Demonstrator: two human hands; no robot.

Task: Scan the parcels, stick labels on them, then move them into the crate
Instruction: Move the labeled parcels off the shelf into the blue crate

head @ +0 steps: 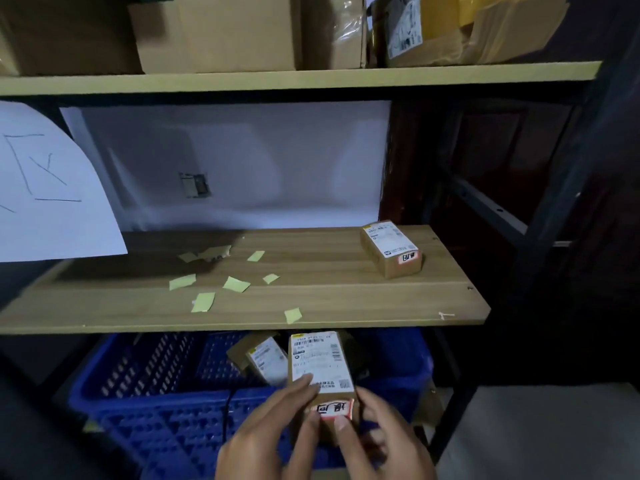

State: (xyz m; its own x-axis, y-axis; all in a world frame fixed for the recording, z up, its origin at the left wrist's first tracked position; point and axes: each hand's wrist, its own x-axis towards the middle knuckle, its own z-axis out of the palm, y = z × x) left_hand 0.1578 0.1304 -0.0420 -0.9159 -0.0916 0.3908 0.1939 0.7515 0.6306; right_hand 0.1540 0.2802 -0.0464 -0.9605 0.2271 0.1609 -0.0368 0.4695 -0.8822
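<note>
While both of my hands are low in view, they hold one small cardboard parcel [320, 379] above the blue crate [156, 403]. My left hand [270, 441] grips the parcel's left side, fingers curled up against the edge of its white shipping label [320, 362] and thumb on the near face. My right hand [384, 434] grips the right side, with its thumb pressing on the red-bordered sticker [332, 410] stuck across the parcel's near top edge. The parcel is tilted, label facing up toward me.

Just behind it, inside the crate, a second parcel [263, 358] lies at a slant with its own white label showing. A black cable [227, 417] runs down over the crate's latticed wall. The crate sits under the wooden shelf [311, 299].

On that shelf, several pale yellow paper scraps [204, 301] lie scattered across the left and middle, well apart from a third parcel [391, 249] that rests flat near the right rear, carrying a white label and a red-bordered sticker on its near end. A white sheet [45, 188] with hand-drawn marks hangs at the left, and a white panel [242, 161] backs the shelf; a small item fixed to it is too blurred to identify.

Above, on the upper shelf [294, 79], large cardboard boxes [221, 29] stand side by side, one to the right wrapped in clear film.
</note>
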